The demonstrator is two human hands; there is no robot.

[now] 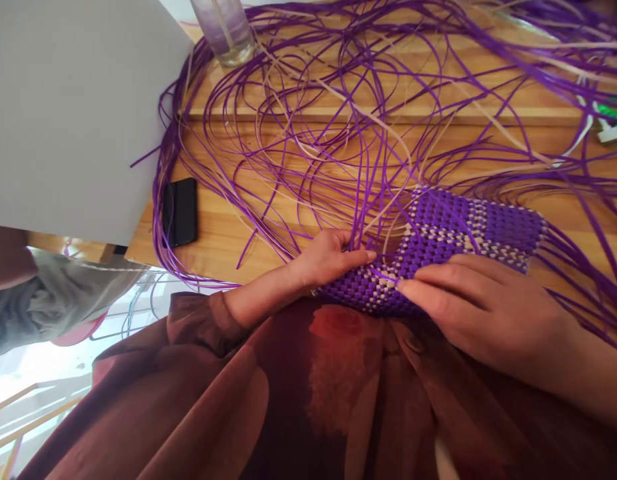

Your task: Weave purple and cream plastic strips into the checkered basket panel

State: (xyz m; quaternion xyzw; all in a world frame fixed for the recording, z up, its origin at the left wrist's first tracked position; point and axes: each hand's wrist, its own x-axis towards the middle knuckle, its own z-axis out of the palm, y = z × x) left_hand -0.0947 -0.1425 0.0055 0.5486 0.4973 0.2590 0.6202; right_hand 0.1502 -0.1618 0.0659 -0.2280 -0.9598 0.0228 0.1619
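Purple weaving (438,212), right of centre, seems only partly done: left hand (325,261) and right hand (488,310) pinch its strands (359,193) (many, at upper centre, lie loose, unwoven).

Left hand (322,260) and right hand (488,312) hold purple weaving (441,217).

Surface: light-brown wooden table (215,259), grain showing, a ridge running across it.
Spread: long, thin purple and beige strands (174,127), looped and tangled over much of the wood.
Left edge: flat black rectangular phone (188,213), partly under strands.
Far left: clear cylindrical glass vessel (233,53).
Right: purple-and-beige woven piece (513,230); small white connector (609,133) farther off.
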